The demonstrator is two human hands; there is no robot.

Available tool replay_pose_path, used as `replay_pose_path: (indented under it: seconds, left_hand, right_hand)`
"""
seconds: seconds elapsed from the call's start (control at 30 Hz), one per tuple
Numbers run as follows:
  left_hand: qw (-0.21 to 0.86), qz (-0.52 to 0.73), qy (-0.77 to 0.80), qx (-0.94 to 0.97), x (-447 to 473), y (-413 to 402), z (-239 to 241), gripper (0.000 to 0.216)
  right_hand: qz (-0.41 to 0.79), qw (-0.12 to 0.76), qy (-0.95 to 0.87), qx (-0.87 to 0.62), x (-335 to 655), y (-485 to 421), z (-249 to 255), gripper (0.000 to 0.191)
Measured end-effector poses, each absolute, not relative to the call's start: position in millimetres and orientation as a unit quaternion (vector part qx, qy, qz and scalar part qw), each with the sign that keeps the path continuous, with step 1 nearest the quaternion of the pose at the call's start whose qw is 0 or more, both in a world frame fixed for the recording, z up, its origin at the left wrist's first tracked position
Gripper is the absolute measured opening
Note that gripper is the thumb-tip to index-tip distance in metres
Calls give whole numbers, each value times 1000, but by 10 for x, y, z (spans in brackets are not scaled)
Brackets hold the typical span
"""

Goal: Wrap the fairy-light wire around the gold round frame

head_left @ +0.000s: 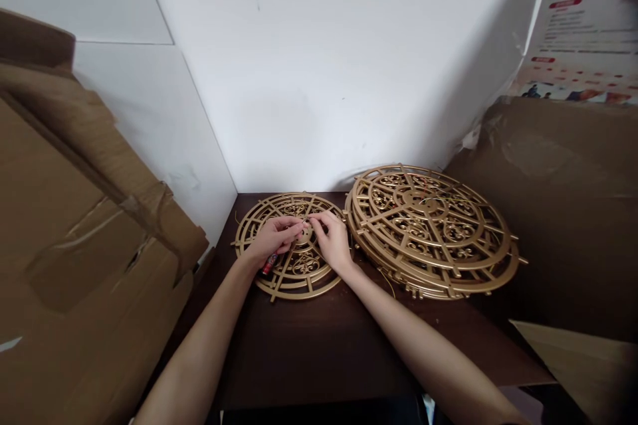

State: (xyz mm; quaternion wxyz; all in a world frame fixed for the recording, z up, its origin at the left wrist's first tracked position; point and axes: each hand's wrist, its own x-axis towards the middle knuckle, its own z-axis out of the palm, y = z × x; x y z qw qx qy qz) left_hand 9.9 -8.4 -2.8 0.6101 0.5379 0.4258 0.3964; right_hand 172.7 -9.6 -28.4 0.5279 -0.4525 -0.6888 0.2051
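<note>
My left hand (277, 239) is closed over a round gold openwork metal panel (299, 295), with thumb and forefinger pinched near its middle. A small red, patterned, stick-shaped thing (269, 264) juts out below that palm and appears held by the curled fingers. Opposite it, my right hand (331, 239) is closed in a pinch, fingertips close to those of the left. Whatever lies between the fingertips is too small to make out. The panel rests flat on the dark brown table (319, 345), its centre partly covered by both hands.
To the right, a leaning stack of larger gold openwork panels (491, 272) carries thin wires on top. Cardboard (84, 265) rises along the left, and a big cardboard box (563, 212) stands at right. A white wall (319, 80) closes off the back.
</note>
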Motion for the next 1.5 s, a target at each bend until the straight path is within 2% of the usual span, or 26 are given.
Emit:
replay_pose_path:
  seconds: [0.47, 0.77, 1.5]
  left_hand:
    - [587, 356, 429, 587, 79, -112, 8, 38]
    - [592, 372, 408, 586, 40, -100, -42, 30]
    - [573, 338, 427, 612, 101, -108, 34, 29]
  right_hand:
    - [227, 540, -668, -458, 1734, -79, -318, 20]
    - [221, 517, -694, -450, 1716, -82, -315, 21]
    - [219, 485, -726, -436, 1733, -34, -343, 21]
